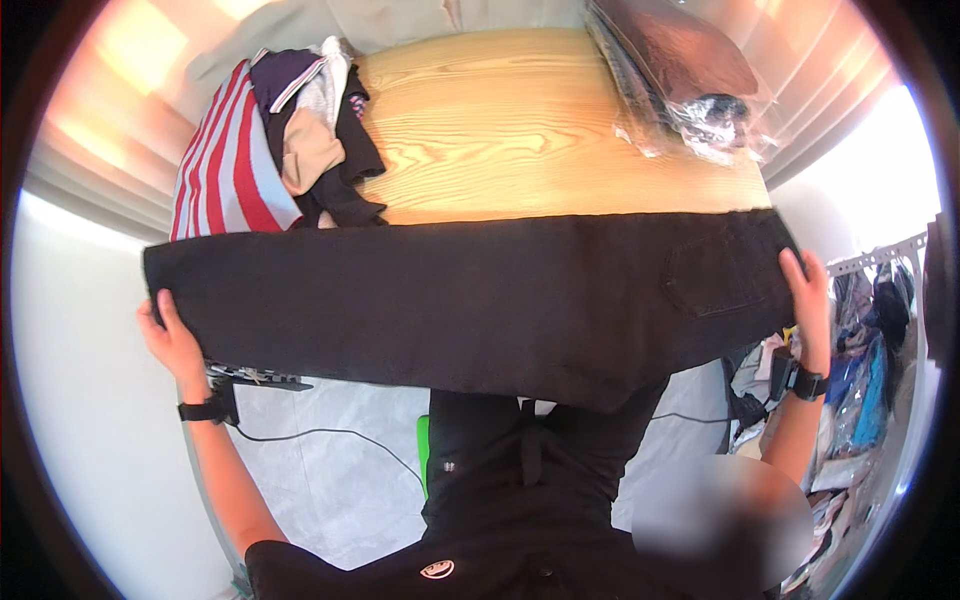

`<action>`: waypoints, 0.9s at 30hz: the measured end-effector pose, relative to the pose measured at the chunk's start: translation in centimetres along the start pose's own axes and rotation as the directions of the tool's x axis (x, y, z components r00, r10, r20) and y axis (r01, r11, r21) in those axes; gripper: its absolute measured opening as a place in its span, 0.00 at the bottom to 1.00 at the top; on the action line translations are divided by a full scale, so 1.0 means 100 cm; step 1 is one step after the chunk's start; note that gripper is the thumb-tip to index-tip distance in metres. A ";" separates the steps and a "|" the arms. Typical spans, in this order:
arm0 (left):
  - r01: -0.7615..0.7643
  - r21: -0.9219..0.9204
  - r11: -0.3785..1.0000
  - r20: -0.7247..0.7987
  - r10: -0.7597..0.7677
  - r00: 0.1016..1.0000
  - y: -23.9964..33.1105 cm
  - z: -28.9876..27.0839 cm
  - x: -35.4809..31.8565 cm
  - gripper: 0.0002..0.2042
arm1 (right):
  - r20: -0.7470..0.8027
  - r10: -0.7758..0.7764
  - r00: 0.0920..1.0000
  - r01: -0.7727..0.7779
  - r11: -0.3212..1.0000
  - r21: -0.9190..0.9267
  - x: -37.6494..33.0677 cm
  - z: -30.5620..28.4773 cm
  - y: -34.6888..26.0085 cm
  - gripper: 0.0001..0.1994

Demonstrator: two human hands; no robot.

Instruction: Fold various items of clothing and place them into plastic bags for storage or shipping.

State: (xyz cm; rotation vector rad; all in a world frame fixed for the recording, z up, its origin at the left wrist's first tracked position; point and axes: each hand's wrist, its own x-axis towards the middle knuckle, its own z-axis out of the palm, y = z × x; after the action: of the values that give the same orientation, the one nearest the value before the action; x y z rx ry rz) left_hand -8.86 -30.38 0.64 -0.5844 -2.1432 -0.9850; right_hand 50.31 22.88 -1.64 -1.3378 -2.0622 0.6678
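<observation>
A pair of black trousers [430,300], folded lengthwise, is stretched sideways between my hands in front of the table's near edge. My left hand [172,335] grips the leg-hem end, its thumb and a finger showing on the near face. At the waistband end, my right hand [808,290] is closed on the cloth close to the back pocket. The other fingers of both hands are partly hidden by the fabric. The crotch part hangs lowest, right of the middle, above my lap.
On the wooden table [490,120], a heap of clothes with a red-striped garment [235,165] lies at the left. Plastic-wrapped dark garments [680,70] lie at the far right. A rack of bagged clothes [865,370] stands to the right. Cables [330,432] run below the trousers.
</observation>
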 end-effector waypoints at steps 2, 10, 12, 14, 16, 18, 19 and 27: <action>-0.022 0.003 1.000 0.039 0.021 0.999 0.027 0.003 0.027 0.15 | -0.094 0.024 0.995 -0.018 0.998 0.064 0.015 -0.021 -0.015 0.19; -0.432 0.035 0.901 0.422 0.378 0.824 0.010 0.102 0.009 0.13 | -0.224 0.017 0.975 -0.124 0.872 -0.474 0.037 0.028 0.031 0.24; -0.196 0.141 0.970 0.500 0.101 0.860 0.030 0.089 0.005 0.13 | -0.261 0.059 0.964 -0.171 0.886 -0.431 0.019 0.030 0.006 0.21; -0.063 0.154 0.986 0.487 -0.021 0.873 0.034 0.078 0.001 0.13 | -0.384 -0.396 0.834 0.182 0.855 -0.486 -0.001 0.029 -0.009 0.19; 0.087 0.186 0.979 0.457 -0.165 0.874 0.025 0.062 -0.005 0.13 | -0.273 -0.419 0.866 0.314 0.881 -0.355 -0.024 0.039 -0.057 0.20; 0.238 0.048 0.970 0.566 -0.223 0.793 0.009 0.049 -0.011 0.14 | -0.100 -0.495 0.863 0.472 0.861 -0.190 -0.044 0.056 -0.095 0.23; 0.158 -0.007 0.987 0.530 -0.130 0.838 0.006 0.048 -0.013 0.14 | -0.016 -0.540 0.841 0.535 0.836 -0.121 -0.052 0.066 -0.102 0.24; 0.165 0.017 0.986 0.433 -0.156 0.888 0.006 0.056 -0.017 0.12 | 0.441 -0.589 0.678 0.694 0.710 -0.118 -0.079 0.129 -0.114 0.24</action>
State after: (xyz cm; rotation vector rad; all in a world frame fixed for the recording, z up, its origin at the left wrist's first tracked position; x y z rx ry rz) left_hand -9.62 -25.83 -2.97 -0.6972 -2.6142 -1.0407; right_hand 36.57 10.10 -4.55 -0.5029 -2.8027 0.3186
